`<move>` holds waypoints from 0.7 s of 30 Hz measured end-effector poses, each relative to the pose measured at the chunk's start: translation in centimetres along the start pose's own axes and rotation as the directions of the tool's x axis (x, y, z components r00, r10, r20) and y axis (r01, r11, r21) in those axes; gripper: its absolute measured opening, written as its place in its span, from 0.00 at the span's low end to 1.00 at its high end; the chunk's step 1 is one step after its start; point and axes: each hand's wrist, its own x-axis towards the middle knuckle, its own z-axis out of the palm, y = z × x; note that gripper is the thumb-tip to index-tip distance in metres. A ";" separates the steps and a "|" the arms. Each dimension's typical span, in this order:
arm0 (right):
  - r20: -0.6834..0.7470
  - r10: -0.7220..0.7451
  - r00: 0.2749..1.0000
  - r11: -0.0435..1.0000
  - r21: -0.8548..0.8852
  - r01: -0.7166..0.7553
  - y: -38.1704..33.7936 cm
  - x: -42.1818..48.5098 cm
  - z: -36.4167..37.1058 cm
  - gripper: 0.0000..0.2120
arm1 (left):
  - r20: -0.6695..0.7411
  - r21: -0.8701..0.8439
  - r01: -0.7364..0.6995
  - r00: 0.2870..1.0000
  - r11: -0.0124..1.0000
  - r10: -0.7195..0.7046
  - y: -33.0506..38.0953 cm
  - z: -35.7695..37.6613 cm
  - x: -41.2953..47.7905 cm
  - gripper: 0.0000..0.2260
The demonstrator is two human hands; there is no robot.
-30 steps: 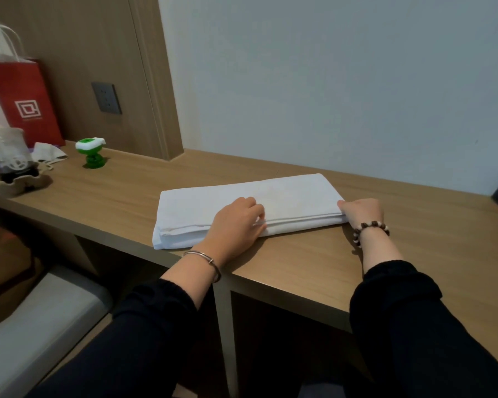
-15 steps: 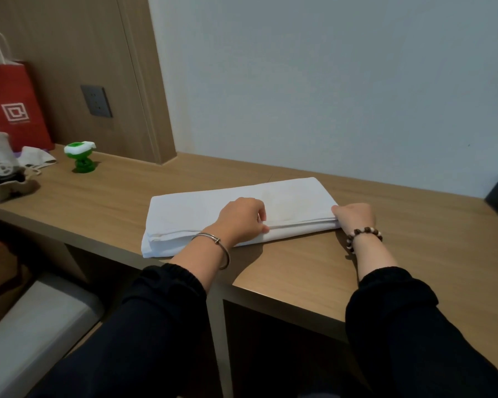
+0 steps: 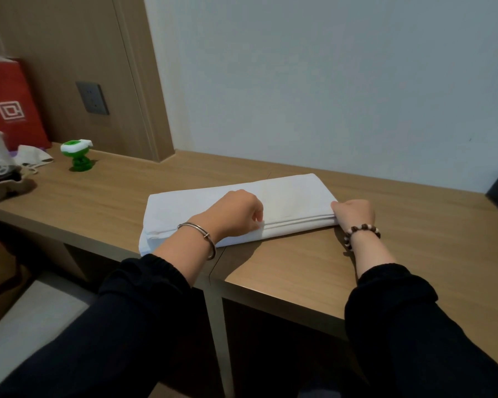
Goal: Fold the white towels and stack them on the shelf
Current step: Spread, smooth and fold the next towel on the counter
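Wood desk (image 3: 299, 262), towel (image 3: 293, 196) mid, green toy (image 3: 78, 156), red bag (image 3: 9, 104) far L

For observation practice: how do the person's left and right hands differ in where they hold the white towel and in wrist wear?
The left hand grips the white towel midway along its near edge; the right hand grips its right end. The left wears a metal bangle, the right a beaded bracelet. Both have curled fingers.

The towel (image 3: 293, 196) is seen as smooth, matt white cloth; the worktop (image 3: 299, 262) is finished in faintly sheened wood grain; at the left of the frame a matt red paper bag (image 3: 9, 110) and a glossy green plastic toy (image 3: 78, 156) are shown; a polished metal bangle (image 3: 196, 224) is worn.
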 end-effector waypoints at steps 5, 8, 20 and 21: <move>-0.006 0.009 1.000 1.000 -0.017 -0.009 -0.2 -0.1 0.1 0.14 | -0.044 0.016 -0.004 0.999 1.000 0.004 0.2 0.3 -0.4 0.08; -0.018 0.011 1.000 0.998 -0.055 -0.012 -0.3 -0.2 0.4 0.18 | -0.138 0.035 -0.036 0.990 0.999 0.041 0.3 0.5 -0.6 0.06; 0.045 0.137 0.990 0.986 0.091 -0.141 -0.7 0.6 -0.8 0.10 | -0.225 -0.061 -0.039 0.974 0.997 0.024 0.5 3.3 -2.3 0.06; 0.062 0.165 0.984 0.975 0.139 -0.172 -0.8 0.7 -1.0 0.10 | -0.235 -0.092 -0.031 0.972 0.995 0.008 0.5 3.5 -2.3 0.05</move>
